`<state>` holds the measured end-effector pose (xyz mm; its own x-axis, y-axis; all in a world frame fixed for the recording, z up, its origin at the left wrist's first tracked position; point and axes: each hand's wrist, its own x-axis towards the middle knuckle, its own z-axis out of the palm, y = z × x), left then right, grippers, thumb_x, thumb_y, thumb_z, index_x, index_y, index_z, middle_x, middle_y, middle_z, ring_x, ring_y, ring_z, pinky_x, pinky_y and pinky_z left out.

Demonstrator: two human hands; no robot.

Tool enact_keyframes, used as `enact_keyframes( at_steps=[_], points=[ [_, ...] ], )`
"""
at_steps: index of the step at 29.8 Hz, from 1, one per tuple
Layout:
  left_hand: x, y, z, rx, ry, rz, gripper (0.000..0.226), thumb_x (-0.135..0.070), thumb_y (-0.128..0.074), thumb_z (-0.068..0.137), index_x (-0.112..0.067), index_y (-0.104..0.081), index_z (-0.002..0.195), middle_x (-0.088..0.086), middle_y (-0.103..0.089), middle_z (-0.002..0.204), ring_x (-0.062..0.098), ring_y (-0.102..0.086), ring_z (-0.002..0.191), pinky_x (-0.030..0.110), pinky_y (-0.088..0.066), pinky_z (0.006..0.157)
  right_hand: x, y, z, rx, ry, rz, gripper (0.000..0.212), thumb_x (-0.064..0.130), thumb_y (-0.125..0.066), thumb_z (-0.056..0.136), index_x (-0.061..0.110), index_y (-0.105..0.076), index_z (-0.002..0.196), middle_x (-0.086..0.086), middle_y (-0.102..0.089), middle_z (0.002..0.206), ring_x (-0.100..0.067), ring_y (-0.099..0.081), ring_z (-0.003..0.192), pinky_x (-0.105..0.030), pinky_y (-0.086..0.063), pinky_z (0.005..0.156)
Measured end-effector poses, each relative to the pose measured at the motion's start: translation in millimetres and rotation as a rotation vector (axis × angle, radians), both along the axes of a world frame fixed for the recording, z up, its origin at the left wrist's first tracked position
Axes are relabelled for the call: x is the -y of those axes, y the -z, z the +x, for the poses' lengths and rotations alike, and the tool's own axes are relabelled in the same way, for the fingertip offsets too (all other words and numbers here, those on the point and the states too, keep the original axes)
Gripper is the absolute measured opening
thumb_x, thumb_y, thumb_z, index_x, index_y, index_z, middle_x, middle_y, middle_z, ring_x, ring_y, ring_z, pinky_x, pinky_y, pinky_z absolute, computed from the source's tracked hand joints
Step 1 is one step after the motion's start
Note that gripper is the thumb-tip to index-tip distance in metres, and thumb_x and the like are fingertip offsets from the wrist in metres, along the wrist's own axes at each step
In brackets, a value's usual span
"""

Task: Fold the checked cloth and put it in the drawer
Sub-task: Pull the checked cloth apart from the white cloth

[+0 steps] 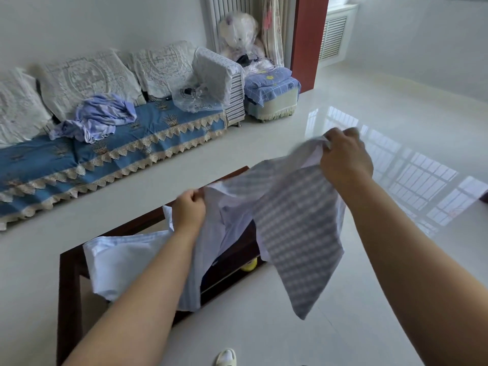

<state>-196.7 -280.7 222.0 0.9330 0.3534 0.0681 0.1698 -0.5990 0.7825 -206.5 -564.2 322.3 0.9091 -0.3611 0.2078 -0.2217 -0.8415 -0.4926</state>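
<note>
head view: the left hand [188, 207] and the right hand [343, 154] each pinch the checked cloth [295, 228] and hold it up in the air over the dark table [68, 273]. it hangs crooked, so the fold might turn out messy, or a corner might slip and land on the white cloth [118, 260] below. i can't see a drawer

Both forearms are bare, no sleeves showing, and one foot wears a pale slipper [226, 357].
</note>
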Motion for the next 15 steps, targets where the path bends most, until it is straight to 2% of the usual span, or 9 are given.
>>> enact_keyframes(
  at_steps=[2,4,7,9,10,11,12,14,15],
  points=[
    [5,-39,16,0.145,0.057,0.03,0.025,-0.021,-0.053,0.096,-0.003,-0.07,0.097,0.01,-0.067,0.088,0.023,-0.058,0.081,0.025,-0.036,0.07,-3,5,0,-0.111,-0.153,0.008,0.027,0.012,-0.045,0.089,0.021,-0.062,0.109,-0.005,-0.057,0.104,-0.028,-0.057,0.092,-0.032,-0.042,0.069],
    [16,-71,27,0.236,0.156,0.068,0.025,-0.023,-0.055,0.095,-0.004,-0.071,0.091,0.006,-0.067,0.08,0.02,-0.057,0.072,0.025,-0.038,0.065,-14,12,-5,-0.235,-0.325,0.073,0.034,0.011,-0.052,0.085,0.025,-0.062,0.114,-0.004,-0.063,0.109,-0.022,-0.059,0.091,-0.03,-0.047,0.071],
    [30,-104,32,0.311,0.227,0.005,0.03,-0.025,-0.056,0.094,-0.004,-0.07,0.079,0.007,-0.063,0.065,0.015,-0.051,0.057,0.026,-0.039,0.057,-25,17,-14,-0.442,-0.469,0.069,0.053,0.018,-0.06,0.085,0.025,-0.046,0.136,-0.007,-0.056,0.128,-0.023,-0.056,0.105,-0.028,-0.044,0.08],
    [39,-119,30,0.336,0.27,-0.032,0.029,-0.026,-0.057,0.093,-0.005,-0.071,0.079,0.005,-0.062,0.064,0.01,-0.049,0.054,0.023,-0.039,0.054,-29,19,-17,-0.586,-0.545,0.041,0.076,0.026,-0.067,0.082,0.024,-0.027,0.146,-0.01,-0.057,0.125,-0.024,-0.06,0.099,-0.03,-0.049,0.077],
    [44,-126,27,0.331,0.328,-0.031,0.026,-0.027,-0.058,0.093,-0.008,-0.072,0.081,0.002,-0.063,0.065,0.007,-0.049,0.054,0.019,-0.04,0.053,-33,21,-18,-0.582,-0.58,0.042,0.091,0.029,-0.071,0.079,0.026,-0.014,0.15,-0.012,-0.057,0.122,-0.024,-0.062,0.092,-0.032,-0.052,0.074],
    [50,-132,23,0.319,0.415,-0.023,0.022,-0.026,-0.059,0.092,-0.012,-0.072,0.082,-0.002,-0.063,0.063,0.004,-0.049,0.052,0.015,-0.038,0.05,-39,22,-19,-0.495,-0.602,0.032,0.102,0.03,-0.072,0.078,0.029,-0.002,0.151,-0.015,-0.052,0.128,-0.025,-0.061,0.09,-0.033,-0.052,0.073],
    [57,-137,19,0.306,0.515,-0.015,0.018,-0.024,-0.061,0.092,-0.015,-0.072,0.081,-0.007,-0.061,0.059,0.0,-0.047,0.049,0.013,-0.037,0.048,-47,23,-20,-0.358,-0.601,0.003,0.107,0.03,-0.071,0.078,0.031,0.007,0.151,-0.015,-0.039,0.142,-0.027,-0.06,0.098,-0.035,-0.052,0.076],
    [69,-144,10,0.304,0.67,-0.032,0.015,-0.02,-0.064,0.09,-0.018,-0.071,0.077,-0.014,-0.054,0.05,-0.001,-0.042,0.045,0.011,-0.034,0.047,-64,27,-19,-0.112,-0.579,-0.021,0.108,0.029,-0.066,0.078,0.029,0.015,0.15,-0.009,-0.008,0.157,-0.034,-0.044,0.128,-0.041,-0.048,0.094],
    [71,-145,8,0.313,0.702,-0.065,0.015,-0.019,-0.065,0.089,-0.019,-0.07,0.075,-0.014,-0.052,0.05,-0.001,-0.041,0.046,0.012,-0.034,0.048,-72,27,-18,-0.058,-0.553,0.013,0.105,0.029,-0.064,0.079,0.027,0.014,0.15,-0.008,-0.006,0.159,-0.033,-0.037,0.135,-0.043,-0.045,0.098]
  ],
)
